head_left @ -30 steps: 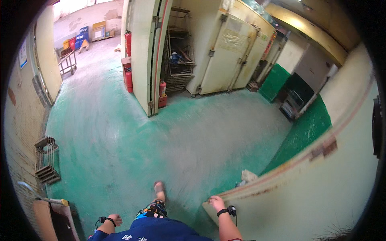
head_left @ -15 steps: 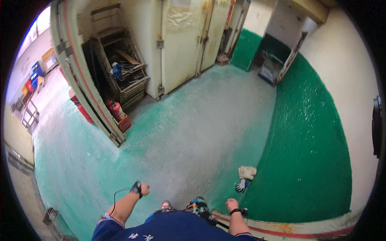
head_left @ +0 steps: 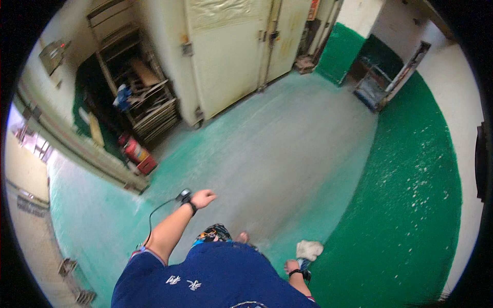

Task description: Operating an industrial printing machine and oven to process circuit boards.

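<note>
Right hand [head_left: 291,266], 5 o'clock: curled, I cannot tell if gripping | crumpled beige cloth [head_left: 309,250], 5 o'clock: just beside in view, on green-grey painted floor [head_left: 287,149], seemingly not yet lifted | left hand [head_left: 204,198], 7 o'clock: loosely curled, seemingly empty | no handling looks finished

Open floor [head_left: 287,149] ahead of your left hand [head_left: 204,198], running to pale doors [head_left: 226,66]. Leftward, a red fire extinguisher [head_left: 136,151] and metal rack [head_left: 156,119] (well cluttered, that one) block you. Rightward, green wall [head_left: 411,169] bounds you, whitish cloth [head_left: 309,250] at its foot.
</note>
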`<action>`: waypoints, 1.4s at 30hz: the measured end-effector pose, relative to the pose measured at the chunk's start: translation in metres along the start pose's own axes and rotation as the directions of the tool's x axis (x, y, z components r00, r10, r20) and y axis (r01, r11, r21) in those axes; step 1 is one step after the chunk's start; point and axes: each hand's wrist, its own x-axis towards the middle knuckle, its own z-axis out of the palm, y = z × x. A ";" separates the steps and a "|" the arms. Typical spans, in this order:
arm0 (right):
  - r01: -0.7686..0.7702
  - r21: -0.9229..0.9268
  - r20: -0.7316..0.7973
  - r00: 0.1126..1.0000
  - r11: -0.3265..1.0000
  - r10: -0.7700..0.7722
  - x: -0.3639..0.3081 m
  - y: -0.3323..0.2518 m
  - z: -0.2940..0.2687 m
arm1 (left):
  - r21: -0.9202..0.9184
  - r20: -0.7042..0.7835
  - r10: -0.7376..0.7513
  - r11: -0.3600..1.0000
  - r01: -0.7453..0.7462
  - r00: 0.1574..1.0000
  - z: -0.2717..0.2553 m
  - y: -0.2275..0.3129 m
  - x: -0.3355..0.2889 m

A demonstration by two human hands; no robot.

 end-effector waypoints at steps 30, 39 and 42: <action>-0.553 0.135 -0.018 0.828 0.822 0.560 0.455 -0.090 -0.559 | -0.313 0.160 -0.146 0.931 0.190 0.976 -0.056 0.248 0.827; -0.244 0.400 -0.365 0.842 0.884 0.398 0.664 -0.014 -0.948 | 0.539 -0.075 -0.261 0.801 0.259 0.962 -0.075 0.104 0.934; -0.175 0.687 -0.356 0.766 0.706 0.535 0.734 -0.125 -1.088 | -0.475 -0.347 -0.652 0.742 0.474 0.674 -0.122 0.125 0.964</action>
